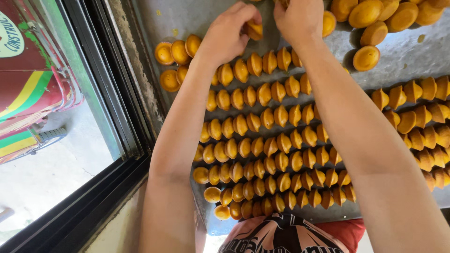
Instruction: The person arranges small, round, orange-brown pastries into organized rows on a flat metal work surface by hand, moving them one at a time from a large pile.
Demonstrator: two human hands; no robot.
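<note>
The left hand (pixel 228 33) pinches one small golden cake (pixel 254 30) at the far end of a metal tray (pixel 197 16). The right hand (pixel 300 16) curls beside it; its grip is unclear. Cake rows (pixel 262 140) fill the tray; loose cakes (pixel 375 18) sit top right.

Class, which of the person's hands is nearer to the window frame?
Left. The left hand, holding a small orange cake, is on the side of the window frame; the right hand is farther away.
</note>
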